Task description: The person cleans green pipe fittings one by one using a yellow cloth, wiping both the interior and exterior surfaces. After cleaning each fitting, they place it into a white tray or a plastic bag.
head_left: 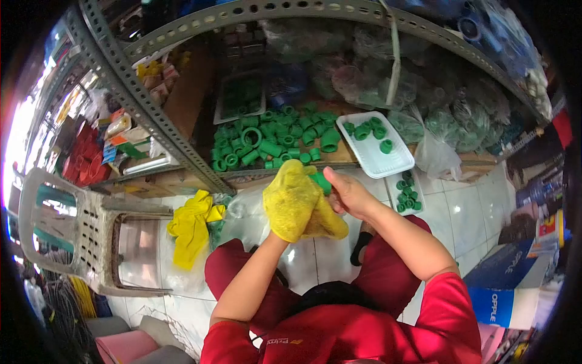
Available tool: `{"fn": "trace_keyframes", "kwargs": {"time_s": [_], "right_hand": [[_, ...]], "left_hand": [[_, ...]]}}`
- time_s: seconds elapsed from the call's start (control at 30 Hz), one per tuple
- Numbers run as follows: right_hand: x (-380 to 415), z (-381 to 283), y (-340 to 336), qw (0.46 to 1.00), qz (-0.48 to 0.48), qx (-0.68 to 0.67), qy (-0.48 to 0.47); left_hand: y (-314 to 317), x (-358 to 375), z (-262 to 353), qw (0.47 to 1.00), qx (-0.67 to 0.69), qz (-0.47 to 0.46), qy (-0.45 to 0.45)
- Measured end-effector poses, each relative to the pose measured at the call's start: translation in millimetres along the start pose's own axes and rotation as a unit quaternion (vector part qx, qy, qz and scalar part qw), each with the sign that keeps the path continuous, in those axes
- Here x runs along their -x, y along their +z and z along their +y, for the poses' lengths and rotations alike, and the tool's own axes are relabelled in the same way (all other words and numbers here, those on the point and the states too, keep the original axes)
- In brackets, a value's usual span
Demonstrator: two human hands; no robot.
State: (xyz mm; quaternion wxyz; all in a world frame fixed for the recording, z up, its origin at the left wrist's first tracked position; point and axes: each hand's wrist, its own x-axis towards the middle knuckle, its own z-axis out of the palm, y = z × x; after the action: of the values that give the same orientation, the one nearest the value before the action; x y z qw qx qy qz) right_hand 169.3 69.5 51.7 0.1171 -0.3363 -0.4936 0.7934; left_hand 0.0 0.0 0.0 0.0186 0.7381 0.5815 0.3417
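Observation:
A yellow cloth (293, 203) covers my left hand (280, 241), so only the wrist shows and the fingers are hidden beneath the fabric. The cloth is bunched around one side of a green pipe fitting (320, 181). My right hand (350, 195) grips the fitting's other side between thumb and fingers. Just beyond my hands, a pile of green pipe fittings (270, 141) lies on the low shelf. To its right, a white tray (388, 159) holds several fittings. Below that, a second white tray (400, 206) with several darker green fittings rests on the floor.
A grey plastic chair (100, 221) stands at left, with another yellow cloth (193, 230) on the floor beside it. A perforated metal post (160, 112) and an overhead shelf beam (291, 9) frame the shelf. Plastic bags (439, 155) fill its right side; boxes (500, 303) stand at right.

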Motion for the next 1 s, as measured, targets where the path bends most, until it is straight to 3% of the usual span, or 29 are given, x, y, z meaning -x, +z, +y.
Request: {"fn": "trace_keyframes", "kwargs": {"time_s": [0.07,0.1,0.17,0.2,0.23,0.3,0.37,0.4,0.43,0.5,0.53,0.57,0.6,0.63,0.67,0.7,0.77,0.8,0.83,0.87,0.9,0.93,1.0], "right_hand": [[8.2,0.5,-4.6,0.998,0.036,0.046,-0.039],[-14.3,-3.3,11.4,0.997,0.018,0.043,-0.065],[-6.7,0.0,18.0,0.947,0.065,0.237,-0.206],[-2.2,-1.1,20.6,0.909,0.095,0.307,-0.264],[-2.5,-4.7,20.8,0.909,0.089,0.307,-0.266],[-4.0,-12.2,20.8,0.716,0.121,0.525,-0.443],[-2.7,-14.8,28.1,0.706,0.134,0.522,-0.460],[0.8,-16.1,29.8,0.765,0.149,0.479,-0.404],[3.3,-17.4,32.2,0.817,0.157,0.432,-0.348],[5.4,-17.6,35.9,0.842,0.198,0.407,-0.294],[-8.6,0.5,22.6,0.897,0.176,0.286,-0.287],[-7.6,-0.3,28.1,0.948,0.173,0.156,-0.218],[-12.1,3.7,20.4,0.964,0.187,0.085,-0.167],[-6.2,-4.1,29.3,0.980,0.147,-0.101,-0.085],[-2.3,-2.9,34.0,0.979,0.161,-0.115,-0.053],[-0.6,-2.0,37.5,0.974,0.183,-0.127,-0.030],[3.1,-7.9,41.9,0.981,0.180,-0.045,-0.057],[5.0,-12.0,30.7,0.991,0.126,0.031,-0.031],[1.9,-10.1,28.0,0.992,0.120,0.034,-0.034],[1.3,-7.6,29.8,0.947,0.169,0.224,-0.154],[3.5,-12.0,36.5,0.850,0.211,0.402,-0.266],[5.3,-14.9,36.0,0.817,0.194,0.466,-0.279],[5.7,-15.0,35.5,0.794,0.191,0.500,-0.289]], "left_hand": [[7.0,3.4,15.5,0.969,0.208,-0.021,-0.131],[-10.5,-1.6,-9.3,0.976,0.180,-0.014,-0.121],[-7.7,-0.6,-8.9,0.995,0.096,0.029,0.003],[-3.4,-0.3,-9.4,0.995,0.094,0.032,-0.002],[0.7,-2.3,-12.8,0.994,0.100,0.029,-0.014],[0.4,-5.4,-9.7,0.994,0.103,0.029,-0.030],[-14.0,-11.4,4.3,0.967,0.249,0.033,-0.035],[-19.6,-14.1,9.1,0.969,0.241,0.038,-0.039],[-26.1,-17.0,12.3,0.982,0.164,0.089,0.030],[-11.7,-14.7,-4.7,0.968,0.009,0.213,0.128],[4.1,-3.4,-13.3,0.996,0.076,0.009,-0.046],[-16.6,-11.6,2.3,0.987,-0.009,-0.148,-0.054],[-2.8,-0.8,-0.9,1.000,-0.030,-0.004,0.006],[-4.4,-5.9,-0.8,0.980,0.191,0.046,0.016],[0.6,-0.8,-1.0,0.984,0.165,0.057,-0.017],[10.4,2.1,-0.4,0.956,0.283,0.047,-0.064],[30.6,-1.2,1.6,0.845,0.521,0.032,-0.121],[28.7,-3.6,2.3,0.763,0.631,0.019,-0.138],[25.8,-6.9,-1.5,0.766,0.628,0.024,-0.135],[21.1,-10.7,-7.3,0.941,0.315,0.117,-0.029],[12.4,-15.9,-10.6,0.977,-0.043,0.194,0.081],[3.1,-16.6,-13.9,0.986,0.007,0.146,0.075],[-10.6,-14.6,-4.5,0.987,-0.001,0.144,0.072]]}}
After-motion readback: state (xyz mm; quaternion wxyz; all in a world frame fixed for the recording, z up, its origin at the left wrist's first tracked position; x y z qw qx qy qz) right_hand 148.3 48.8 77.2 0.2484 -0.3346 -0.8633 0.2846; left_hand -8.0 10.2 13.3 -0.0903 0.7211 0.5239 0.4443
